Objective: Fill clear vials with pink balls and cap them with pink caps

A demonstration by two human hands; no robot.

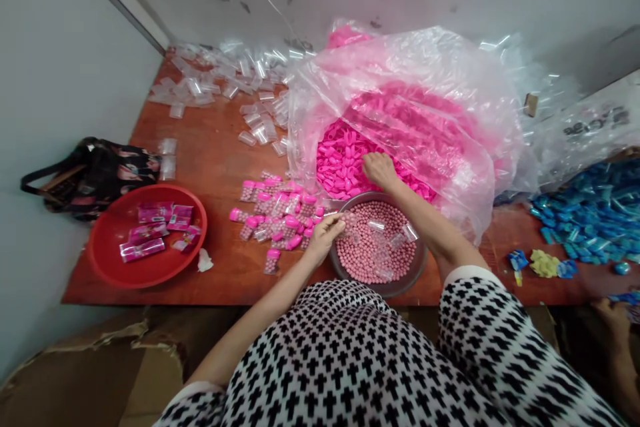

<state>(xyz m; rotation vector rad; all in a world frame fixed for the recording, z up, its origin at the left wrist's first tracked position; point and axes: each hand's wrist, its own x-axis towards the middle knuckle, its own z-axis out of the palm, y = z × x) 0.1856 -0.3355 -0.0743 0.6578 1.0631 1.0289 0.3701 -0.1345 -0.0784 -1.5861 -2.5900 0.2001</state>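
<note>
Head view: the left hand (327, 233), fingers pinched on a clear tube (351, 219), is at the left rim of a basin (385, 290) of pink beads (363, 260); the right hand (380, 170), fingers curled, is at pink caps (340, 153) beyond; whether it grips one cannot be told.

Room L of bottles (283, 217), plastic bag (440, 73) blocking R.

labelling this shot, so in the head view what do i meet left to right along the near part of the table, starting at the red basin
Red basin → pile of filled, pink-capped containers → the person's left hand → bowl of pink beads → yellow piece → a co-worker's hand
</note>
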